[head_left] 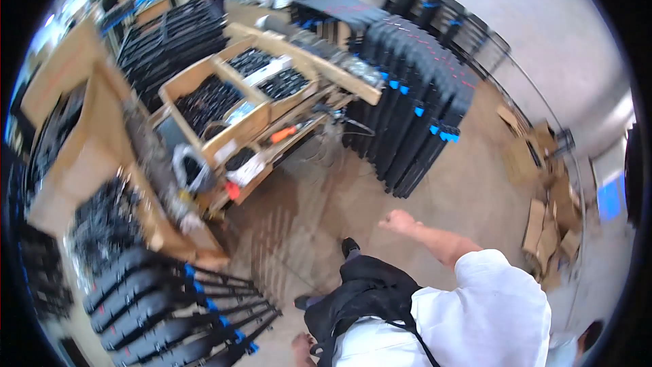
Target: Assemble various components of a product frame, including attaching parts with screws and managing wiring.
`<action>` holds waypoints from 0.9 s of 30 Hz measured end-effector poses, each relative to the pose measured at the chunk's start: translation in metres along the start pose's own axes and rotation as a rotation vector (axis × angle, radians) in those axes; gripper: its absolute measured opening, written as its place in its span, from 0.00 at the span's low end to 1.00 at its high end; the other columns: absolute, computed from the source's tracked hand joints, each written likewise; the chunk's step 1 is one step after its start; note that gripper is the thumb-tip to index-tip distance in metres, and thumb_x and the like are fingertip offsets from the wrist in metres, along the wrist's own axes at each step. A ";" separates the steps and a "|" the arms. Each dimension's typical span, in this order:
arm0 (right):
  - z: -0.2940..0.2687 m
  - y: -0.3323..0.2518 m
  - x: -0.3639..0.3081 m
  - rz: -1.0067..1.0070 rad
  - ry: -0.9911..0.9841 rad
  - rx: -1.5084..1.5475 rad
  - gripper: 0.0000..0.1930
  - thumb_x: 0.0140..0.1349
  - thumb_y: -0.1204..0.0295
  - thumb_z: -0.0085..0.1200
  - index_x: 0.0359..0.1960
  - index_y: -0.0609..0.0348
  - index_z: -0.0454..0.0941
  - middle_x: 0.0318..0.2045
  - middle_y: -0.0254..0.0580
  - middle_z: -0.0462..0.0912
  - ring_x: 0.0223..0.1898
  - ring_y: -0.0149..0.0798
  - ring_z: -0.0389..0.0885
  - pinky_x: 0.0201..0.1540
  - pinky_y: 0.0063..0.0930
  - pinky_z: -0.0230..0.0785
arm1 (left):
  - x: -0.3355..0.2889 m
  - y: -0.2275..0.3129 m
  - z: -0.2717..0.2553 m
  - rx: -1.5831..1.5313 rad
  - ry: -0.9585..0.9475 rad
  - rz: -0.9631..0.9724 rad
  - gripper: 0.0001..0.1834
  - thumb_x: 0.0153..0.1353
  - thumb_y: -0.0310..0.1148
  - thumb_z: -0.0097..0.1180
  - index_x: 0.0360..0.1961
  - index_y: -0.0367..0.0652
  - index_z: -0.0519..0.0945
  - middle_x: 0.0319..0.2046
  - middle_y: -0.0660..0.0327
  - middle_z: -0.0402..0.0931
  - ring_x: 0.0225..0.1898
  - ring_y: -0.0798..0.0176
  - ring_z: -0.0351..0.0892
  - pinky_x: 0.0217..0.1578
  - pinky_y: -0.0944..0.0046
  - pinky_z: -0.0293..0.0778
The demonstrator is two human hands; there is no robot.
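My right hand [401,221] is out in front of me over the floor, its fingers curled into a loose fist, slightly blurred. Nothing shows in it, and it touches nothing. Low at the picture's edge is my left hand [302,346], close to my dark apron [370,285] and beside a row of black curved panels [136,302] with blue pieces on them. Its fingers are mostly hidden. Ahead to the left, out of reach of both hands, stands a wooden bench with divided trays [261,114] of small black parts. An orange-handled tool [284,134] lies at its front.
Black panels with blue clips [407,105] stand in a long stack ahead. Flattened cardboard [553,214] leans along the right wall. At left is a large open carton [102,136] above bagged black parts [109,221]. More black panels [173,44] are piled behind the bench.
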State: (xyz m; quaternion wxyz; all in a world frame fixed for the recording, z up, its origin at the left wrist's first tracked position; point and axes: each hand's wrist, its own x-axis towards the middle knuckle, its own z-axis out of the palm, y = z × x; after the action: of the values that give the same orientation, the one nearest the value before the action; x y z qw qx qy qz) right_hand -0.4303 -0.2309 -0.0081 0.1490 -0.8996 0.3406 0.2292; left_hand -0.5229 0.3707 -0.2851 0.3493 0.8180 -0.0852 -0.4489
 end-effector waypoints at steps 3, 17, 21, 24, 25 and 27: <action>-0.072 0.108 0.045 0.131 0.412 0.354 0.22 0.64 0.51 0.60 0.42 0.59 0.90 0.40 0.56 0.90 0.45 0.55 0.90 0.51 0.47 0.81 | 0.036 0.064 -0.018 -0.514 0.113 -0.314 0.15 0.73 0.36 0.51 0.48 0.34 0.80 0.36 0.52 0.84 0.26 0.57 0.83 0.23 0.59 0.79; -0.309 0.447 0.258 0.295 0.821 1.039 0.31 0.71 0.45 0.58 0.55 0.64 0.85 0.42 0.48 0.90 0.46 0.41 0.87 0.54 0.37 0.77 | 0.277 0.564 -0.068 -0.446 0.173 -0.055 0.20 0.75 0.41 0.59 0.60 0.39 0.80 0.42 0.62 0.84 0.38 0.69 0.82 0.38 0.69 0.77; -0.317 0.501 0.232 0.332 1.068 1.318 0.27 0.71 0.47 0.59 0.48 0.64 0.87 0.29 0.41 0.88 0.28 0.37 0.84 0.34 0.36 0.77 | 0.322 0.771 0.025 -0.259 -0.122 0.407 0.20 0.77 0.38 0.57 0.61 0.36 0.80 0.48 0.60 0.84 0.45 0.69 0.82 0.47 0.68 0.78; -0.297 0.502 0.166 0.516 1.021 1.026 0.25 0.69 0.48 0.60 0.39 0.64 0.85 0.26 0.39 0.85 0.28 0.35 0.82 0.31 0.38 0.73 | 0.308 0.885 0.107 -0.265 -0.433 0.517 0.22 0.78 0.41 0.56 0.64 0.36 0.79 0.53 0.56 0.85 0.52 0.65 0.83 0.54 0.64 0.78; -0.265 0.495 0.157 0.445 0.977 1.083 0.26 0.70 0.48 0.59 0.37 0.64 0.85 0.25 0.39 0.84 0.28 0.35 0.82 0.31 0.37 0.73 | 0.308 0.906 0.132 -0.201 -0.461 0.586 0.23 0.78 0.43 0.56 0.64 0.37 0.79 0.53 0.56 0.85 0.53 0.64 0.83 0.55 0.63 0.77; -0.242 0.436 0.102 0.341 0.780 1.281 0.28 0.71 0.45 0.57 0.35 0.65 0.85 0.27 0.40 0.85 0.30 0.37 0.84 0.32 0.35 0.73 | 0.299 0.939 0.182 -0.153 -0.459 0.638 0.26 0.78 0.46 0.55 0.65 0.37 0.78 0.52 0.56 0.85 0.53 0.63 0.82 0.56 0.62 0.77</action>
State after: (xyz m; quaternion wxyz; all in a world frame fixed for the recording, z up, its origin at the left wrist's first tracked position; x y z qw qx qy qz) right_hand -0.5846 -0.7043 0.0962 0.4727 -0.5885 0.5687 -0.3267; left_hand -0.3290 -0.5511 0.0572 0.5029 0.6007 -0.3773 -0.4939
